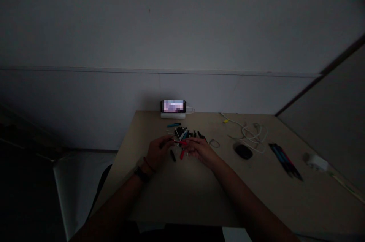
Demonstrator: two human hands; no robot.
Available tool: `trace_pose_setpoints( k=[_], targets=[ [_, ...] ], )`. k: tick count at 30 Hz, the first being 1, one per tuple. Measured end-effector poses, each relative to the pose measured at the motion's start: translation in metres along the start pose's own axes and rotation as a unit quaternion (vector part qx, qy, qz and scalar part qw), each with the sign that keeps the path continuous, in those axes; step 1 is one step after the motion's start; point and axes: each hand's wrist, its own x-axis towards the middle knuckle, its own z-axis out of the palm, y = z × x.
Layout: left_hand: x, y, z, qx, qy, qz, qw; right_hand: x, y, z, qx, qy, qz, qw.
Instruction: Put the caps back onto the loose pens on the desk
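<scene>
My left hand and my right hand meet near the middle of the table, fingers pinched. Between their fingertips is a slim red pen piece, gripped from both sides; the dim light hides its exact shape. Just behind the hands lies a loose heap of black, white and blue pen parts. A black pen cap-like piece and a red one rest on the table below the fingers. Beyond the heap is a blue pen.
A lit phone leans on a white block by the wall. To the right are a thin ring, a black mouse, a white cable, a row of pens and a white power socket.
</scene>
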Motion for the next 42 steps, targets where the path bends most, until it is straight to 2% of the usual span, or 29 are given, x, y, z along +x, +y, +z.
trace_pose_setpoints(
  k=[5,15,22,27,35,42],
  targets=[
    [-0.001,0.003,-0.001,0.031,-0.003,0.021,0.999,0.000,-0.001,-0.001,0.048,-0.010,0.029,0.998],
    [-0.001,0.001,-0.001,0.051,-0.001,0.059,0.997,-0.006,-0.004,0.006,0.077,-0.033,0.064,0.994],
    [-0.001,-0.005,0.000,0.043,0.046,0.049,0.997,-0.004,0.001,0.008,0.091,-0.056,0.088,0.990],
    [-0.002,-0.009,0.002,-0.003,0.041,0.038,0.998,-0.004,0.002,0.008,0.089,-0.071,0.089,0.990],
    [0.001,-0.012,0.001,0.003,0.091,0.045,0.995,-0.003,0.001,0.007,0.080,-0.059,0.082,0.992],
    [0.001,-0.014,0.001,0.005,0.101,0.041,0.994,-0.005,0.000,0.008,0.071,-0.043,0.067,0.994]
  ],
)
